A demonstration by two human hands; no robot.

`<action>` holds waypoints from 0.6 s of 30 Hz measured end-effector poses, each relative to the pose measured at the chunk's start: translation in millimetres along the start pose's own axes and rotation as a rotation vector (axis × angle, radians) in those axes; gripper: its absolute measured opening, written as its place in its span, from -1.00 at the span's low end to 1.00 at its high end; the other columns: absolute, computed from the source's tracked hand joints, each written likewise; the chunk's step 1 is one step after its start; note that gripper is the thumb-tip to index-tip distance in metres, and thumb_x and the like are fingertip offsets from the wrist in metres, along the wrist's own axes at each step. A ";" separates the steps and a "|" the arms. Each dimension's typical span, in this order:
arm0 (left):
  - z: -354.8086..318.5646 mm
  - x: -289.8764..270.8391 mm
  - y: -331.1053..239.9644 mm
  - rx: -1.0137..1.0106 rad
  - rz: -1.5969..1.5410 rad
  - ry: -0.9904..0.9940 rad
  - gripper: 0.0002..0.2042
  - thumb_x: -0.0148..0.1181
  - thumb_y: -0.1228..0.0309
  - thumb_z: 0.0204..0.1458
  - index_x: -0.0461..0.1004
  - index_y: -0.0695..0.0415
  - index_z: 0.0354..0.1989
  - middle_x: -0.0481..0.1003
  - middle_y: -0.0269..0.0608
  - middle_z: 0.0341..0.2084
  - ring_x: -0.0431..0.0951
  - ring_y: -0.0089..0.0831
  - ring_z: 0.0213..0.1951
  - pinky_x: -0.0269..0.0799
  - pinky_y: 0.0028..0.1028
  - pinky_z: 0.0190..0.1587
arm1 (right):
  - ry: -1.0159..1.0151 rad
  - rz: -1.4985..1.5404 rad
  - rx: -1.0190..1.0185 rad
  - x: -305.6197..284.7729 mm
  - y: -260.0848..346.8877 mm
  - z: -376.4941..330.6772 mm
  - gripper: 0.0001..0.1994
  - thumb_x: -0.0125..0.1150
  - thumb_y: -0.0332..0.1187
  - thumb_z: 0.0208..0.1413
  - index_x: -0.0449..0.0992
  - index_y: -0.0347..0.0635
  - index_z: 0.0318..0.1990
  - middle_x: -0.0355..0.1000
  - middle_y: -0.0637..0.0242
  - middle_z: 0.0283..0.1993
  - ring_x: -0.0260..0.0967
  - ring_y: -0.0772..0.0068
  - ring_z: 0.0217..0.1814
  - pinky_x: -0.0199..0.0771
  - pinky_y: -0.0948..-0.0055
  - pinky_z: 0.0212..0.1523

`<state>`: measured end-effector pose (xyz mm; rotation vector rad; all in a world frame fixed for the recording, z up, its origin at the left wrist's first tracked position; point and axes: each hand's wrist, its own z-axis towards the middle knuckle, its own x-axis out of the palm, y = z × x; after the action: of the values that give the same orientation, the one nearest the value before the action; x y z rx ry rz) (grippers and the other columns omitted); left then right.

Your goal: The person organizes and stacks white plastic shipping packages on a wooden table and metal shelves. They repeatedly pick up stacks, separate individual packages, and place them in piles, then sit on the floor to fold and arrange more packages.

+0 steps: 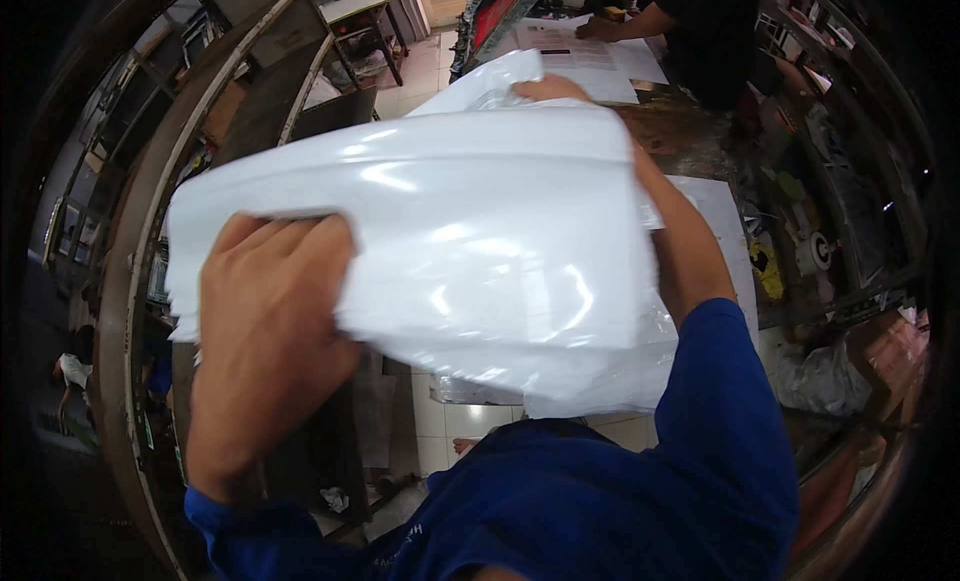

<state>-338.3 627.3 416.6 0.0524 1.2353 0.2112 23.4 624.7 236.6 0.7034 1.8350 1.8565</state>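
A thick, floppy stack of glossy white plastic sheets (480, 231) is held up in front of me, bent over along its far side. My left hand (280, 301) is closed on the stack's left part, its fingers curled into the sheets. At the far right corner my right hand (552, 89) grips the stack, most of its fingers hidden by the plastic. The sheets' layered edges fan out at the left side and along the near side. Light glares off the upper surface.
At the top right another person (705, 41) leans over a table with printed sheets (570, 51). A long rack with dark shelves (260, 111) runs along my left. Clear plastic bags (825, 376) and a cardboard box (890, 361) sit at the right. A small white-topped table (362, 1) stands farther back.
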 end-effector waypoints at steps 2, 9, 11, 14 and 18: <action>26.8 14.3 -14.8 0.053 0.004 -0.024 -0.75 0.24 0.55 -0.41 0.34 0.16 -0.48 0.46 -0.14 -0.58 0.51 -0.16 -0.40 0.29 -0.29 -0.26 | -0.052 -0.182 -0.109 -57.3 -7.3 20.5 -0.60 0.24 -0.22 -0.03 0.49 -0.47 -0.19 0.50 0.12 -0.36 0.49 0.30 -0.40 0.49 0.33 -0.37; 98.4 118.4 -83.1 0.145 -0.052 -0.217 -0.95 0.06 0.48 -0.16 0.32 0.09 -0.52 0.36 -0.28 -0.63 0.39 -0.37 -0.50 0.20 -0.37 -0.31 | -0.306 -0.368 0.041 -192.4 -42.2 31.1 -0.53 0.19 -0.04 0.02 0.54 -0.35 -0.16 0.53 0.15 -0.29 0.50 0.35 -0.29 0.45 0.42 -0.24; 98.5 148.8 -110.3 0.112 -0.132 -0.256 -0.95 0.07 0.47 -0.18 0.32 0.09 -0.54 0.35 -0.25 -0.61 0.37 -0.37 -0.48 0.19 -0.38 -0.30 | -0.345 -0.362 0.006 -224.9 -69.9 28.2 -0.52 0.19 -0.01 0.02 0.54 -0.33 -0.14 0.54 0.16 -0.27 0.50 0.35 -0.26 0.44 0.43 -0.23; 86.0 192.7 -142.6 0.042 -0.201 -0.165 -0.95 0.07 0.46 -0.18 0.34 0.10 -0.52 0.37 -0.23 -0.58 0.37 -0.35 -0.44 0.20 -0.37 -0.30 | -0.332 -0.389 0.033 -257.9 -143.1 38.9 -0.48 0.19 0.02 0.02 0.53 -0.31 -0.09 0.54 0.18 -0.24 0.49 0.38 -0.21 0.41 0.44 -0.19; 75.7 234.0 -200.2 0.078 -0.334 -0.079 -0.95 0.06 0.46 -0.18 0.34 0.10 -0.51 0.38 -0.23 -0.55 0.40 -0.34 -0.42 0.22 -0.35 -0.29 | -0.419 -0.429 0.106 -338.2 -190.4 -16.3 -0.51 0.20 -0.08 0.07 0.48 -0.33 -0.01 0.52 0.21 -0.19 0.46 0.38 -0.20 0.41 0.42 -0.18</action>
<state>-167.6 481.0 192.9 -0.0774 1.1544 -0.1278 267.1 404.9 28.9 0.6164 1.6545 1.2407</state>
